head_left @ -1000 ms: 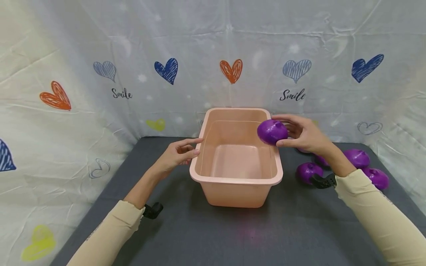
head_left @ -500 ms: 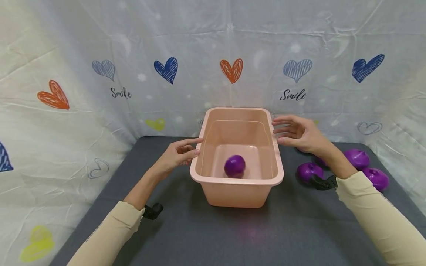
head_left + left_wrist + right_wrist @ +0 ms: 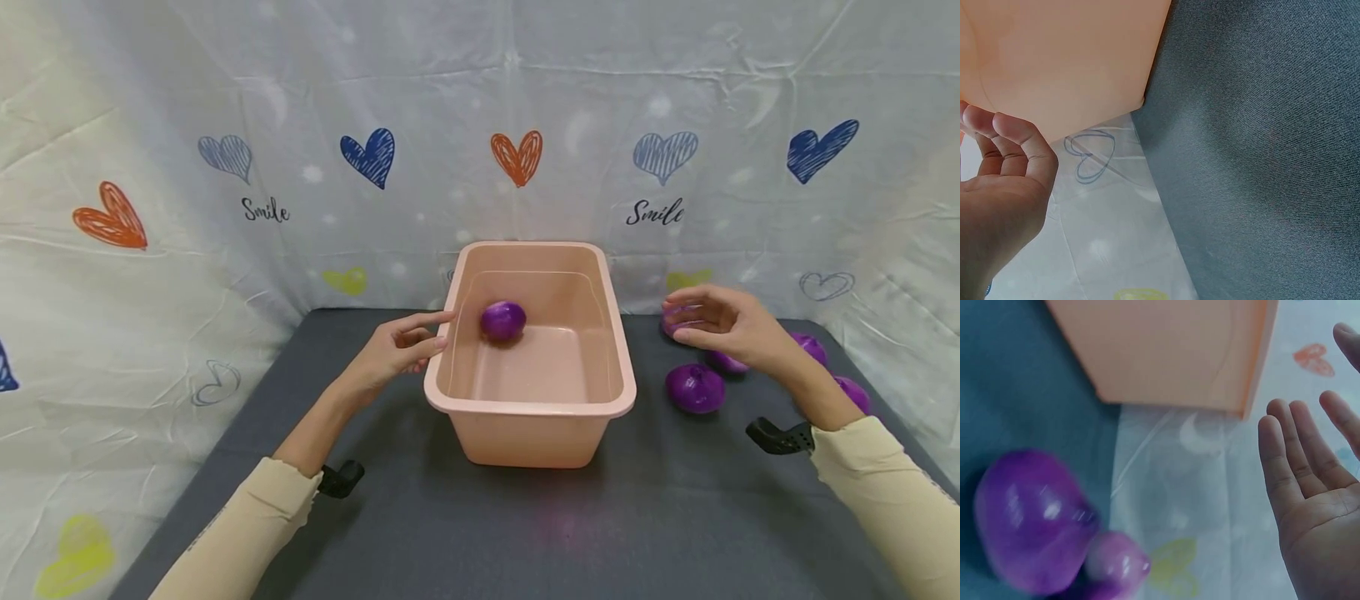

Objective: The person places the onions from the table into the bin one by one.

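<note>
A peach plastic tub (image 3: pixel 528 437) stands in the middle of the dark table. One shiny purple onion (image 3: pixel 503 321) lies inside it, near the left wall. At the tub's left rim my left hand (image 3: pixel 390 354) rests its fingertips and thumb against the edge; in the left wrist view its fingers are loosely bent beside the tub's outer wall. My right hand (image 3: pixel 723 325), fingers apart and holding nothing, is above the onions right of the tub. The nearest of these is a purple onion (image 3: pixel 695 388); another onion (image 3: pixel 678 321) is partly hidden behind the hand.
More purple onions lie to the right, among them one onion (image 3: pixel 851 393) partly covered by my right forearm. A pale curtain (image 3: pixel 450 83) printed with hearts hangs behind and left of the dark table (image 3: pixel 495 533).
My right hand has let go of an onion, which dropped into the tub and rolled to its left wall. That hand then moved right, away from the rim. My left hand has stayed put.
</note>
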`<state>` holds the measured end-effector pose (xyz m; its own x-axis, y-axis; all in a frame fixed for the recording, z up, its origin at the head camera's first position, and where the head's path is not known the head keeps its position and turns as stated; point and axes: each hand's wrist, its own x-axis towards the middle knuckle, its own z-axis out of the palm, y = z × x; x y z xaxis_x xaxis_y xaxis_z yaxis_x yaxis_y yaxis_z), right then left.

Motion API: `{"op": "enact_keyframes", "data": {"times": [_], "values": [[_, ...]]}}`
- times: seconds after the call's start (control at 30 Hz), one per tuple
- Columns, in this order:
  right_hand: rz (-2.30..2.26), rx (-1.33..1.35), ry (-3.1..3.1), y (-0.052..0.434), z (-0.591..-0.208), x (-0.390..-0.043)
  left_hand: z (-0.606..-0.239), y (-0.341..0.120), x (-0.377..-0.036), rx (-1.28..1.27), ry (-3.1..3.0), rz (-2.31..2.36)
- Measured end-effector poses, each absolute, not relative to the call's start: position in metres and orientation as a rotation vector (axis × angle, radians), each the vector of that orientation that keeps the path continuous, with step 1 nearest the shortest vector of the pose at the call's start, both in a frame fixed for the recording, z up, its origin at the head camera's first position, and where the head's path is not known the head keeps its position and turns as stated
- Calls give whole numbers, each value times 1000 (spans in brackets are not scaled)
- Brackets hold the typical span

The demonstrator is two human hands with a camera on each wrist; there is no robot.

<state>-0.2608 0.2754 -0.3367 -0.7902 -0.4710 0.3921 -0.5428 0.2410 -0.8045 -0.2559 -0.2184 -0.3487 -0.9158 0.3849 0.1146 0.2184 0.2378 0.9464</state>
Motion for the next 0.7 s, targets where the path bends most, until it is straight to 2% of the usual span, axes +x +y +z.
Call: {"op": "enact_keyframes", "data": {"times": [0.43, 0.7], "values": [[1550, 763, -2585, 322, -365, -230, -350, -218, -256, 574, 2366, 1759], [1537, 818, -2570, 342, -383, -222, -350, -217, -256, 554, 2361, 1755]]}}
